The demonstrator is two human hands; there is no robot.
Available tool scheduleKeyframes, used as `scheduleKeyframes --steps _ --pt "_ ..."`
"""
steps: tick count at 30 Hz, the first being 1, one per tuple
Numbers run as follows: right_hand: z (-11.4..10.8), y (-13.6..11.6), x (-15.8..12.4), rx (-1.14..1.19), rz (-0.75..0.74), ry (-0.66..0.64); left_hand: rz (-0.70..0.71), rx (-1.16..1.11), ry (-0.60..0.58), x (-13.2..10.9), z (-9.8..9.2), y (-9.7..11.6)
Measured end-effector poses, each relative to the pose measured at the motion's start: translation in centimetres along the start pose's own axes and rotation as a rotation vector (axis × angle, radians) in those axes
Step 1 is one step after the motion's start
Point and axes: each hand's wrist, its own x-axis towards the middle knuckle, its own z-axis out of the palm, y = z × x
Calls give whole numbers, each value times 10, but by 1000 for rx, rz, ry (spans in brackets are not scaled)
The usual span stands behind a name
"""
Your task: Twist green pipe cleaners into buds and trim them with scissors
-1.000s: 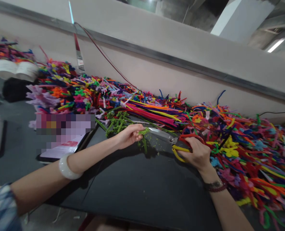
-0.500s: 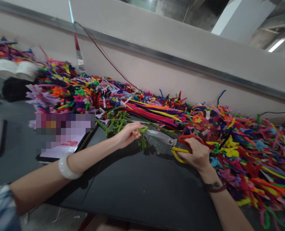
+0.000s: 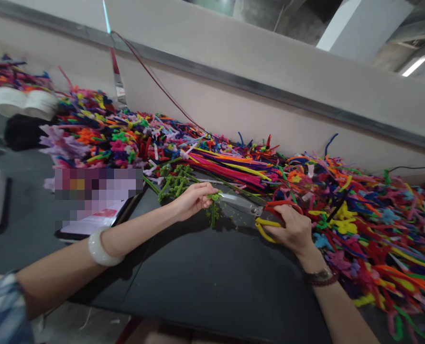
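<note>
Between the fingertips of my left hand [image 3: 194, 200] is a small green pipe-cleaner piece [image 3: 215, 196], pinched near the middle of the view. My right hand [image 3: 293, 229] grips scissors [image 3: 257, 210] with one red and one yellow handle. Their blades point left, and the tips meet the green piece. Below my left fingertips lies a small green clump [image 3: 213, 217] on the dark table [image 3: 215, 282]. Green clippings [image 3: 239, 220] are scattered under the blades. A bunch of green pipe-cleaner pieces [image 3: 176, 181] lies just behind my left hand.
Straight pipe cleaners [image 3: 230, 169] lie bundled behind my hands. Heaps of coloured pipe cleaners [image 3: 373, 239] spread along the wall and down the right side. A phone [image 3: 101, 205] stands beside my left forearm. White cups [image 3: 40, 105] are at the far left.
The scissor blades appear closer together at the green piece, and the piece has shifted slightly in my left fingers. Both hands stay nearly in place.
</note>
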Motion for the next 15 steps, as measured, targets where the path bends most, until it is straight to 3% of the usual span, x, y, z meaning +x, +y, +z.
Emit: scheduleKeyframes --steps 15 --pt "1 1 -1 20 -2 -27 -30 31 -4 0 -1 0"
